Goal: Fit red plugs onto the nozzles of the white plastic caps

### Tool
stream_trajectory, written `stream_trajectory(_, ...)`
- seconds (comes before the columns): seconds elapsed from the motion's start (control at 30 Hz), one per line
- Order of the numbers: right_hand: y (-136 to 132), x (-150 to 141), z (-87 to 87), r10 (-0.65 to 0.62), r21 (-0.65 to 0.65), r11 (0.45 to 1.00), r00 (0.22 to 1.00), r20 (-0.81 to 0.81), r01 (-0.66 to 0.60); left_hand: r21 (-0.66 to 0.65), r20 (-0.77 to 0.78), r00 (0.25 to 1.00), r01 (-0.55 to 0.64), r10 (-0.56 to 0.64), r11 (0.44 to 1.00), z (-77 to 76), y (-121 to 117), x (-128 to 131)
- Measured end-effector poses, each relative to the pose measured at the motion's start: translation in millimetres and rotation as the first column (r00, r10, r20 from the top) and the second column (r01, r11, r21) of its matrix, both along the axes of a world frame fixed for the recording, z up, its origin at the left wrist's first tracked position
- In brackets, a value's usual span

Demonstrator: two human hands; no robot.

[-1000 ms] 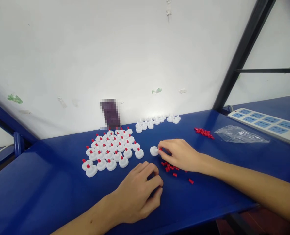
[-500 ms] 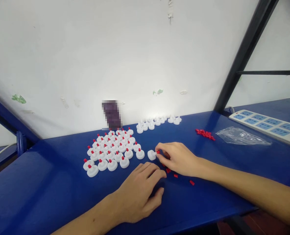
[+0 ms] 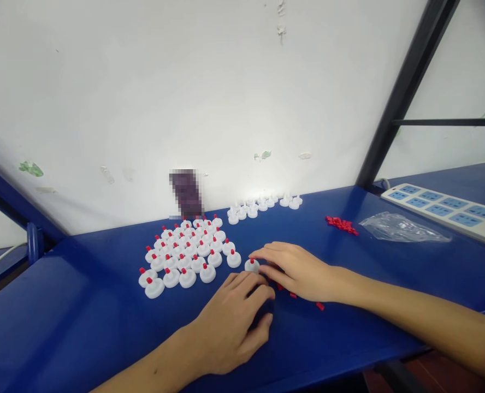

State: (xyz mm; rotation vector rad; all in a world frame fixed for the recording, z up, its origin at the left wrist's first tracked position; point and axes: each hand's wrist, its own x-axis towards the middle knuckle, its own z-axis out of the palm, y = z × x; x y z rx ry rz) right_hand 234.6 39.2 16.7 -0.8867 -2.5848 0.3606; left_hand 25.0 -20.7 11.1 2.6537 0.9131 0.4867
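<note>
A white cap with a red tip (image 3: 251,266) stands upright on the blue table (image 3: 103,327), between my two hands. My right hand (image 3: 295,267) is beside it, fingers apart, with the fingertips right at the cap; whether they touch it I cannot tell. Just in front, my left hand (image 3: 236,322) rests on the tabletop, loosely curled with thumb and fingers apart and nothing visible in it. To the left stand several white caps with red tips (image 3: 207,272) in close rows. A few loose red tips (image 3: 320,306) lie by my right hand, some partly hidden under it.
Several white caps without red tips (image 3: 253,210) stand along the wall. A pile of red tips (image 3: 341,225) lies at the right, near a clear plastic bag (image 3: 404,226) and a power strip (image 3: 447,212). A pixelated dark object (image 3: 187,192) leans against the wall.
The cap was tilted on its side with its red tip between my right fingers; now it stands upright. My right fingers have let go and spread. My left hand has hardly moved.
</note>
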Motion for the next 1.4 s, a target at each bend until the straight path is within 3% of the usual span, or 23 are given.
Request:
stream_trajectory(0.13,-2,7,11.8,-0.024,0.016,1.000,0.995,0.093,0.022,-0.006,-0.014,1.000,0.014,-0.015,1.000,2.4,-1,0)
stream_trajectory(0.27,-1,13,22.1,0.032,0.026,0.999,0.973,0.229,-0.039,-0.014,-0.074,0.997,0.004,-0.005,1.000,4.2,-2,0)
stream_trajectory(0.47,3,19,24.5,0.108,-0.036,0.994,0.959,0.262,-0.102,-0.016,-0.102,0.994,-0.051,0.049,0.999,3.7,-1,0)
stream_trajectory(0.93,7,18,18.1,0.138,-0.110,0.987,0.974,0.181,-0.119,-0.005,-0.087,0.996,-0.021,0.020,1.000,3.0,-1,0)
stream_trajectory(1.23,13,13,11.2,0.048,-0.100,0.994,0.998,0.029,-0.045,0.057,-0.027,0.999,-0.032,0.034,0.998,0.5,-3,-3)
stream_trajectory(1.4,22,10,1.8,-0.078,-0.118,0.991,0.992,-0.095,0.066,0.037,-0.054,0.998,-0.024,0.026,0.999,-0.7,-3,-8)
